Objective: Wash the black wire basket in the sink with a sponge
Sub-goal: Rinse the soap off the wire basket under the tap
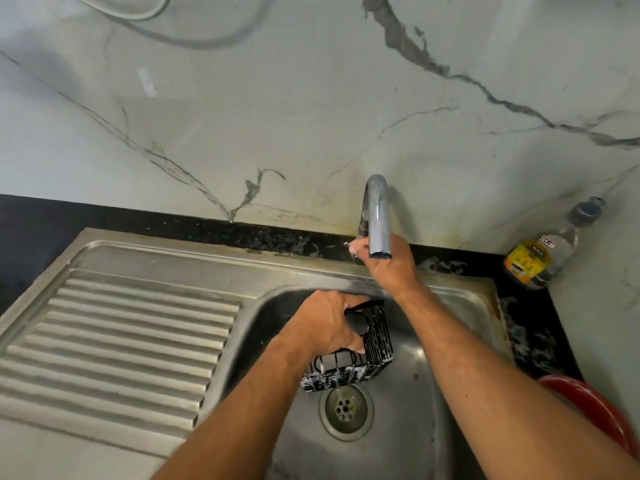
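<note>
my left hand [325, 323] is gripping the soapy black wire basket [360, 362] over the steel sink [415, 393] drain; my right hand [388, 265] is reaching behind the curved chrome tap [377, 216], finger state unclear.

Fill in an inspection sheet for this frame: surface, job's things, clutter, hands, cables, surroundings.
Surface: steel sink with ribbed drainboard, set in a dark counter.
Job's things: black wire basket, soapy, held above the drain; no sponge seen.
Clutter: bottle with a yellow label in the counter's right corner; red object at the right edge.
Hands: left hand grips the basket; right hand reaches behind the tap, no water running.
Cables: hose on the wall.
Surroundings: veined marble wall.
</note>
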The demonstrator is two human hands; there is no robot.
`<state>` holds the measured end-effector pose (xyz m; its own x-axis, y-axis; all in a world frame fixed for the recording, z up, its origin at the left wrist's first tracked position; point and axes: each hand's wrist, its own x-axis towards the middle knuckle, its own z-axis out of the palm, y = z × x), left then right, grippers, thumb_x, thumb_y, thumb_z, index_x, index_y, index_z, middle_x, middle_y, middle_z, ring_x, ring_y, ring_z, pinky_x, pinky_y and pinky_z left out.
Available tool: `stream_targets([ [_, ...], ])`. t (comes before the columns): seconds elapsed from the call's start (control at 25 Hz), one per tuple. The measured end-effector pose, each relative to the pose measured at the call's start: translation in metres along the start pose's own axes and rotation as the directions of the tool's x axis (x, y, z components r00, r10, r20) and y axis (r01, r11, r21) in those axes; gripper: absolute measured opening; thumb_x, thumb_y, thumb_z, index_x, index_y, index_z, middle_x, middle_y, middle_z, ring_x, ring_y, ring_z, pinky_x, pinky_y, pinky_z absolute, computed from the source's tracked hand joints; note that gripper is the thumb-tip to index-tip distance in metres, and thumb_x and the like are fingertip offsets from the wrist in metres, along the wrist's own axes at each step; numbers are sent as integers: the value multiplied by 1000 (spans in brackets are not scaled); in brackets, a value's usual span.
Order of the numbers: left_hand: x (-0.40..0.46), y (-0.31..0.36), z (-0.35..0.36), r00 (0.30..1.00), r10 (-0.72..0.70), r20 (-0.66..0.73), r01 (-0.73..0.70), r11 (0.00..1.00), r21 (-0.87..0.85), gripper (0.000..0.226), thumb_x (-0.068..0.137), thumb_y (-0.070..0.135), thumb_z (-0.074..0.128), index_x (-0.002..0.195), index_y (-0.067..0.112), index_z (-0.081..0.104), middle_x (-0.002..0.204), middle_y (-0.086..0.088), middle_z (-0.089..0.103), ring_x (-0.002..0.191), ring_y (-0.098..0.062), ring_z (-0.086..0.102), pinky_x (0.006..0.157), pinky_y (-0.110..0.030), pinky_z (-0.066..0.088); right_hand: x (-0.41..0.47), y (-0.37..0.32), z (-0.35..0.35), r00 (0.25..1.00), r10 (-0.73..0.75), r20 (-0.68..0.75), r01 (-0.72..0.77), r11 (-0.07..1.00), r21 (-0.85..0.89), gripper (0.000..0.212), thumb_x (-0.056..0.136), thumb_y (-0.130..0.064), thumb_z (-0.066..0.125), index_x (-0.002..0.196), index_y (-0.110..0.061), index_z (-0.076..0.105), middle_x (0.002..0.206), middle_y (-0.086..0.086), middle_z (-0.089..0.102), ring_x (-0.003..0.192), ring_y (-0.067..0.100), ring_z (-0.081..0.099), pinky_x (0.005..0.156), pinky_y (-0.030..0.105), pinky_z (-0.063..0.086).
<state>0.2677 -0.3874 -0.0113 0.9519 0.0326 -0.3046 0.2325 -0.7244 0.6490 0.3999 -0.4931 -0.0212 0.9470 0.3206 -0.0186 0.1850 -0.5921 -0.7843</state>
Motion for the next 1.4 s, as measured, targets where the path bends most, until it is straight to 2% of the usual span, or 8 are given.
stream_targets([
  [0.2, 8, 0, -10, 997, 29, 68, -35, 995, 90, 77, 72, 22, 85, 143, 28, 57, 105, -6, 76, 99, -24, 71, 86, -23, 54, 7, 15, 20, 988, 72, 138, -69, 997, -28, 12, 82, -38, 70, 75, -47, 74, 89, -21, 72, 86, -3, 66, 92, 32, 56],
  [0.48, 18, 2, -7, 989, 126, 80, -138, 975, 175, 68, 72, 21, 82, 136, 27, 61, 98, 1, 71, 86, -16, 64, 77, -22, 48, -92, 13, 2, 979, 178, -100, -164, 978, 130, 21, 97, -21, 62, 111, -27, 77, 108, -13, 74, 100, 0, 66, 88, 13, 46],
  [0.6, 16, 18, 8, 978, 207, 37, -208, 928, 308, 57, 79, 27, 72, 134, 35, 60, 110, 3, 71, 110, -22, 64, 104, -37, 45, -118, 31, 8, 969, 216, -122, -205, 974, 100, 37, 97, -17, 61, 132, -27, 64, 133, -9, 62, 123, 7, 56, 109, 30, 42],
  [0.68, 13, 30, 18, 982, 190, 7, -176, 894, 413, 51, 85, 33, 65, 136, 37, 57, 124, 6, 67, 130, -25, 50, 123, -59, 17, -118, 41, 4, 981, 176, -84, -177, 984, -5, 47, 96, -14, 60, 142, -25, 54, 146, -7, 50, 134, 12, 47, 116, 36, 36],
  [0.88, 8, 15, 10, 999, 38, -17, -28, 916, 399, 77, 75, 54, 68, 147, 46, 43, 155, 11, 41, 148, -22, 25, 121, -66, -6, -107, 41, 8, 995, 96, -34, -96, 995, 4, 55, 95, -11, 61, 147, -18, 48, 153, -4, 43, 140, 13, 40, 119, 28, 27],
  [1.0, -2, -12, 5, 979, -79, -189, 116, 975, 191, 79, 74, 70, 68, 145, 41, 49, 152, 7, 44, 142, -22, 36, 123, -55, 20, -97, 33, 13, 994, 99, -51, -97, 995, 34, 51, 96, -13, 61, 145, -19, 51, 153, -2, 44, 140, 15, 41, 120, 31, 27],
  [1.16, -13, -32, 21, 957, -157, -244, 88, 958, -273, 82, 82, 48, 80, 150, 25, 41, 143, 9, 41, 134, -10, 40, 113, -26, 31, -86, 35, 5, 997, 72, -11, -71, 994, 80, 46, 94, -13, 64, 137, -25, 60, 149, -6, 49, 137, 10, 42, 117, 29, 27],
  [1.4, -12, -13, 42, 939, -234, -250, 73, 850, -522, 76, 70, 28, 94, 125, 27, 43, 103, 19, 61, 88, 14, 57, 68, 1, 41, -91, 62, -15, 996, 80, -42, -71, 981, 179, 41, 94, -12, 64, 132, -28, 64, 146, -7, 51, 135, 6, 44, 118, 31, 31],
])
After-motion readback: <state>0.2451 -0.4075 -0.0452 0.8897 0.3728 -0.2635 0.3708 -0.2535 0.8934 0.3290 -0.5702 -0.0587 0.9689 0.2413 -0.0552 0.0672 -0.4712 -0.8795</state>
